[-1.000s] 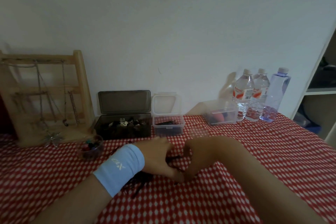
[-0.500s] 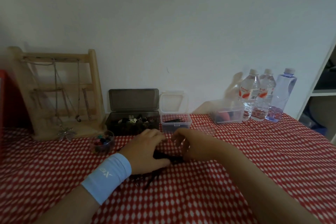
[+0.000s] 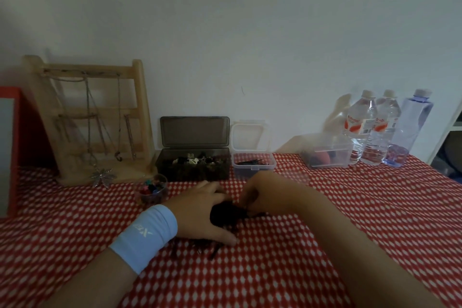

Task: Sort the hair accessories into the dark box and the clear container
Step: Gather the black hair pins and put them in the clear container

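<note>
Gripping a dark clump of hair accessories [image 3: 224,212] just before the dark box [image 3: 192,165], the left hand [image 3: 197,210] meets the right hand [image 3: 262,195], which pinches its edge. This box and the adjoining clear container [image 3: 253,166] hold some; others lie unsorted.

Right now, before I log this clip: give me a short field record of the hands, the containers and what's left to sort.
left hand: wears a blue wristband, grips a dark clump of hair accessories on the tablecloth
right hand: fingers curled, pinching the clump's edge
dark box: lid open, holds mixed pieces
clear container: lid open, holds thin dark pieces
unsorted: more dark strands under the left hand
</note>
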Demonstrator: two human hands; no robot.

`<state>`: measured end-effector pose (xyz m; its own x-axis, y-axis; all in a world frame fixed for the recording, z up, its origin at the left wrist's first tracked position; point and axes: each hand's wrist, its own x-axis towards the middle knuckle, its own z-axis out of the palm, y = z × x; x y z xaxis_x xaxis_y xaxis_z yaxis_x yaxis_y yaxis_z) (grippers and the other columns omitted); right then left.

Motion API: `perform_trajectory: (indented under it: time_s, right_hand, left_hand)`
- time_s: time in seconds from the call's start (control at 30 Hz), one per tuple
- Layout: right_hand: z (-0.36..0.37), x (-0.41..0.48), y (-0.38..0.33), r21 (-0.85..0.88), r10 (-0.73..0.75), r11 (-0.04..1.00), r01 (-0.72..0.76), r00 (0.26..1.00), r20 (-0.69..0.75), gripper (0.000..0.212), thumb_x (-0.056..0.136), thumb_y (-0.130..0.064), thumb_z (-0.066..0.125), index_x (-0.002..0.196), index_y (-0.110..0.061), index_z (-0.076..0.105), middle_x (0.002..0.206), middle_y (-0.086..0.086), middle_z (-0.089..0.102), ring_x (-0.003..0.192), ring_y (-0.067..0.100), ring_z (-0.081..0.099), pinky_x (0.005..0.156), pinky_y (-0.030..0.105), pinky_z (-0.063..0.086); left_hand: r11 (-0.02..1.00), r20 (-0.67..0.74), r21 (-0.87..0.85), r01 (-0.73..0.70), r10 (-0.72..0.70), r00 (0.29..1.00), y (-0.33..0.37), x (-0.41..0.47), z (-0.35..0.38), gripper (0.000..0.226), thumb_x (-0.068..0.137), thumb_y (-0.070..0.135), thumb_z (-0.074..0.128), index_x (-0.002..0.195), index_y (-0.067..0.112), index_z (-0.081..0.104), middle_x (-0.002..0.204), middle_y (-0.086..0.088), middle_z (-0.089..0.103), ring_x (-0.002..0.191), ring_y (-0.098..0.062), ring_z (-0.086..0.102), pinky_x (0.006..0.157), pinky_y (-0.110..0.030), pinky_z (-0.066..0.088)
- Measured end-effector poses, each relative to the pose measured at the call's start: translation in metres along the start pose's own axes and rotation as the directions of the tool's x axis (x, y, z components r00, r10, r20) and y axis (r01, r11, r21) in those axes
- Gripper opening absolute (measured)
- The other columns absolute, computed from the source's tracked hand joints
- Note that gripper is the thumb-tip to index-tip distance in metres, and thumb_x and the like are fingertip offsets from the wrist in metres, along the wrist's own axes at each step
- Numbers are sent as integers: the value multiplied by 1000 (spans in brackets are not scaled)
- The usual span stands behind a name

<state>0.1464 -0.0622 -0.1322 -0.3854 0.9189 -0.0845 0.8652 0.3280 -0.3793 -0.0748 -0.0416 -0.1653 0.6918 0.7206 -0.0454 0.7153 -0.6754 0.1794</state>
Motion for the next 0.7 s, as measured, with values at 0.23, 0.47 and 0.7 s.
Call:
perform_trajectory:
  time_s: [0.23,0.47,0.7]
  right_hand:
    - [3,-10,13,102,23,995,-10,991,-132,22,90,-28,64,108,-38,72,97,-24,64,90,-6,61,78,12,47]
    - [12,-12,9,-24,86,996,-85,996,24,53,66,-68,72,112,-43,64,100,-24,62,88,-3,58,75,18,46]
    - [19,-5,14,2,-14,1000,14,996,-92,21,82,-34,78,103,-36,75,96,-22,68,83,-6,60,76,11,46]
  left_hand:
    - [995,-168,-93,-30,14,986,3,3,7,61,74,71,62,124,36,57,113,17,45,105,-1,38,96,-29,42]
    - [998,-183,-54,-22,12,983,8,4,6,68,75,76,56,128,33,53,116,15,46,107,-4,39,98,-30,41]
    - [998,-63,-52,-34,31,998,4,1,1,72,72,72,65,132,35,47,119,17,39,111,-2,34,99,-26,37]
